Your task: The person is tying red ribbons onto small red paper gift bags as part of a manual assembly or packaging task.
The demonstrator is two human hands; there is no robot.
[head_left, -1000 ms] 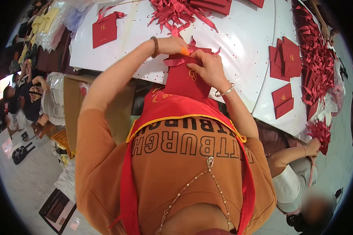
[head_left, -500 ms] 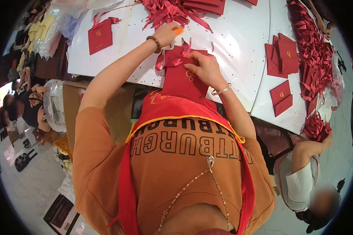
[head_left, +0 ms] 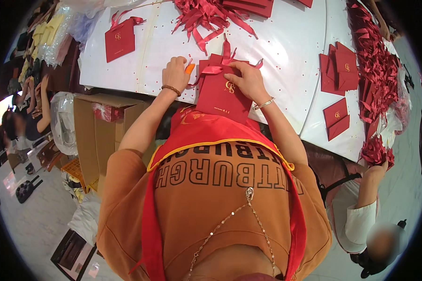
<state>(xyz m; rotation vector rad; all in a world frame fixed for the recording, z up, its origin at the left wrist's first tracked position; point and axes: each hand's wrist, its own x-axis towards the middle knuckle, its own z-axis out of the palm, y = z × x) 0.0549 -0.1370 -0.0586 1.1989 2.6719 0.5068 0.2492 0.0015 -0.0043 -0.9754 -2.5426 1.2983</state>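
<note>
A small red paper gift bag (head_left: 222,100) with a gold emblem rests at the table's near edge against my apron. Red ribbons (head_left: 213,70) spread from its top. My right hand (head_left: 249,83), with a bangle, grips the bag's upper right, thumb on its front face. Just left of the bag, over the white table (head_left: 159,61), my left hand (head_left: 175,77) has its fingers curled in. An orange cover sits on one of its digits, and whether a ribbon end is pinched there is hard to make out.
A pile of loose red ribbons (head_left: 206,21) lies beyond the bag. One finished-looking bag (head_left: 120,43) lies at far left; several folded ones (head_left: 338,68) lie right. A long ribboned row (head_left: 377,70) lines the right edge. A cardboard box (head_left: 96,136) stands left; a co-worker's hand (head_left: 377,171) is at right.
My left hand has come back from the ribbon pile toward me and to the left, beside the bag. My right hand keeps its hold. The co-worker's arm at right has shifted.
</note>
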